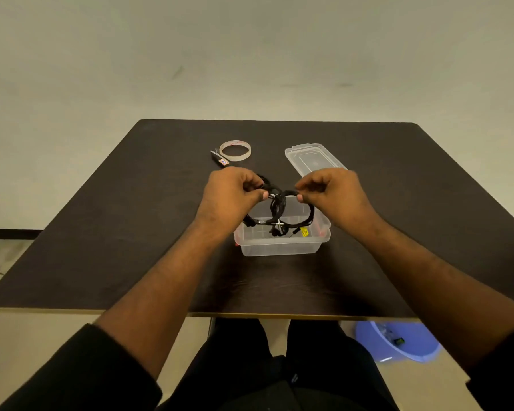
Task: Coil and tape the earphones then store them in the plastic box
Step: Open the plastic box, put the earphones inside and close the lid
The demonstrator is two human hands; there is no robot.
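Dangling between both hands (282, 191), above box (279, 247): earphones (279, 209)

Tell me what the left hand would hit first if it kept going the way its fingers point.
Probably the right hand: the left hand points right along the earphones toward it.

Bare forearms, black sleeves (80, 372) pushed up near the elbows; black trousers (279, 366), apparently; no rings or watch visible on either hand.
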